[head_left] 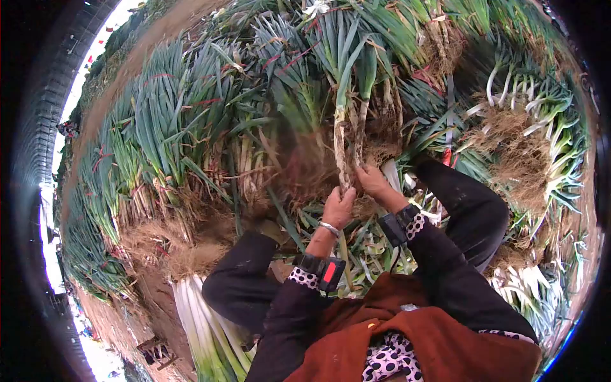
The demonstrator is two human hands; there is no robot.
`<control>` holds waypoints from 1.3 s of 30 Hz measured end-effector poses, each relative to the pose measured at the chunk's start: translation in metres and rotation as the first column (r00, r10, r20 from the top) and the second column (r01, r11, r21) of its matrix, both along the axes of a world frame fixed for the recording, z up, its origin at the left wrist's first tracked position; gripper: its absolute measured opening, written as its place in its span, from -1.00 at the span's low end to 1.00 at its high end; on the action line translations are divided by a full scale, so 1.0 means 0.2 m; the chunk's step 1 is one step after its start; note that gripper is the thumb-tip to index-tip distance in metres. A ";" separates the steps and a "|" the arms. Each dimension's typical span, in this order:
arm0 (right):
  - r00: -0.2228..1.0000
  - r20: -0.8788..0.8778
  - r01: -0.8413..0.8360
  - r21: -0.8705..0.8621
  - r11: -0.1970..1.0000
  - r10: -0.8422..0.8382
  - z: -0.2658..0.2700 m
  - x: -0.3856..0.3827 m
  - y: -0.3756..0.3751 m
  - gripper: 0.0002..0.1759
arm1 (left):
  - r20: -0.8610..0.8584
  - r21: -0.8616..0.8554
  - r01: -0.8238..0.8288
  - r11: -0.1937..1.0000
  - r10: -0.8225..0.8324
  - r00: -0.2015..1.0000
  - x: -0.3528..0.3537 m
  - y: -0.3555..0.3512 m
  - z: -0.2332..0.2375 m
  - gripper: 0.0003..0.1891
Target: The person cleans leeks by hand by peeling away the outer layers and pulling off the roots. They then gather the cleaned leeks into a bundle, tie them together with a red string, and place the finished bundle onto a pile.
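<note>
My left hand (337, 209) is closed on the lower end of a large green onion (340, 137), which has a dirt-stained pale stalk and long green leaves pointing away from me. Just right of it, my right hand (374, 181) is closed, with the fingers at the base of a second green onion (360, 130). Both stalks lie side by side, and their root ends are mostly hidden by my fingers. Loose peelings and leaf scraps (375, 251) cover the ground below my hands, between my legs.
Bundles of unpeeled green onions (172, 127) tied with red bands stand ahead and to the left. Cleaned white-stalked onions (207, 325) lie at lower left. More rooted onions (515, 137) are piled at right. A red-and-grey strap-like item (447, 156) is near my right knee.
</note>
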State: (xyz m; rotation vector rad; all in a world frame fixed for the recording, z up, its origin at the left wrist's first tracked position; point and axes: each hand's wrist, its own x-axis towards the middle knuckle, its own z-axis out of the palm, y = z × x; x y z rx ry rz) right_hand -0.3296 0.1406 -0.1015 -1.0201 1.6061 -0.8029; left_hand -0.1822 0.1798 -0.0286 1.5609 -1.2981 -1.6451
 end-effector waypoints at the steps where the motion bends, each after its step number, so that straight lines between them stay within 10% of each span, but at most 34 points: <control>1: 0.995 -0.101 -0.011 0.034 0.999 0.015 -0.08 -0.04 0.00 -0.52 | 0.024 0.013 -0.043 0.999 0.042 0.999 0.01 0.03 0.01 -0.68; 4: 0.787 -0.596 -0.173 0.039 0.984 0.162 -0.16 -0.26 0.09 -0.41 | 0.097 0.005 -0.010 1.000 0.009 0.995 0.18 0.17 0.23 -0.57; 6: 0.707 -0.565 -0.364 0.225 0.904 0.426 -0.24 -0.43 0.08 -0.37 | 0.133 -0.020 -0.043 0.999 0.045 0.990 0.24 0.31 0.28 -0.57; 7: 0.848 -0.519 -0.171 -0.082 0.982 0.105 -0.53 -0.46 0.06 -0.40 | 0.156 -0.052 -0.065 0.997 0.073 0.985 0.25 0.38 0.28 -0.56; 9: 0.828 -0.561 -0.105 -0.163 0.981 -0.004 0.09 -0.27 0.00 -0.34 | 0.221 -0.104 -0.050 0.993 0.072 0.973 0.24 0.52 0.17 -0.56; 11: 0.991 -0.008 0.133 0.042 0.990 -0.133 0.16 -0.13 -0.13 -0.22 | 0.279 -0.147 -0.011 0.989 0.052 0.959 0.19 0.66 0.11 -0.55; 14: 0.914 -0.329 0.244 -0.028 0.969 -0.239 0.15 0.04 -0.21 -0.13 | 0.450 -0.059 0.084 0.995 -0.048 0.892 0.16 0.76 0.05 -0.47; 21: 0.932 -0.110 0.327 -0.159 0.932 -0.346 0.16 0.25 -0.08 -0.37 | 0.435 -0.064 -0.078 0.995 0.098 0.895 0.14 0.70 0.05 -0.53; 25: 0.956 -0.007 0.292 -0.078 0.953 -0.294 0.09 0.25 -0.12 -0.37 | 0.325 -0.177 -0.112 0.978 0.165 0.931 0.13 0.69 0.05 -0.66; 29: 0.752 0.573 0.326 0.108 0.939 -0.327 0.02 0.28 -0.09 -0.63 | -0.207 0.240 -0.104 0.965 0.155 0.966 0.17 0.64 0.09 -0.66; 31: 0.311 0.890 0.129 0.308 0.943 -0.333 0.31 0.34 -0.04 -0.65 | -0.850 0.522 0.285 0.804 0.463 0.250 0.20 0.68 0.09 -0.54; 35: 0.206 0.921 0.167 0.301 0.939 -0.332 0.28 0.29 -0.12 -0.63 | -0.827 0.559 0.355 0.750 0.533 0.178 0.22 0.72 0.08 -0.46; 36: 0.383 0.869 0.192 0.256 0.947 -0.313 0.28 0.30 -0.12 -0.62 | -0.855 0.349 0.541 0.765 0.497 -0.151 0.18 0.70 0.03 -0.38; 37: 0.383 0.869 0.194 0.258 0.946 -0.315 0.27 0.29 -0.10 -0.62 | -0.854 0.350 0.543 0.763 0.499 -0.150 0.18 0.70 0.02 -0.38; 39: 0.547 0.797 0.154 0.202 0.967 -0.254 0.30 0.28 -0.07 -0.55 | -0.699 0.542 0.294 0.787 0.228 0.678 0.17 0.64 0.10 -0.29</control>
